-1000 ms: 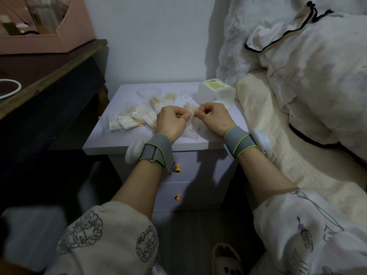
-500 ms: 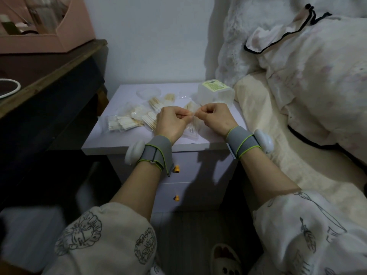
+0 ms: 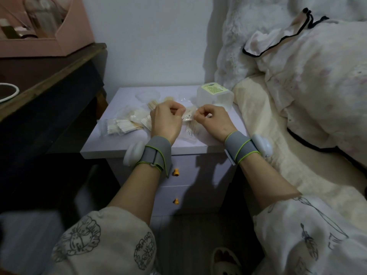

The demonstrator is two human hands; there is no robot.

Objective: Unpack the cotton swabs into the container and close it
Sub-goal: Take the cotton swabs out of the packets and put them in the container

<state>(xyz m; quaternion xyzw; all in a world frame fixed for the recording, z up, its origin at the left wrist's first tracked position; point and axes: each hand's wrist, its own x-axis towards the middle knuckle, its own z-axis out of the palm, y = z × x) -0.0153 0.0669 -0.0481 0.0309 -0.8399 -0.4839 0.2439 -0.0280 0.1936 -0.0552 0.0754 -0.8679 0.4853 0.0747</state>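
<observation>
We see both hands over the pale lilac bedside cabinet top (image 3: 127, 147); left hand (image 3: 166, 121) and right hand (image 3: 213, 121) each pinch an upper corner of one small clear plastic packet of cotton swabs (image 3: 188, 124), held just above the top between them; fingers curled tight on it. More clear swab packets (image 3: 127, 124) lie left of the hands on the cabinet; the translucent square plastic container with a yellow-green label (image 3: 215, 96) stands at the back right corner, a round clear lid (image 3: 148, 95) behind the packets.
</observation>
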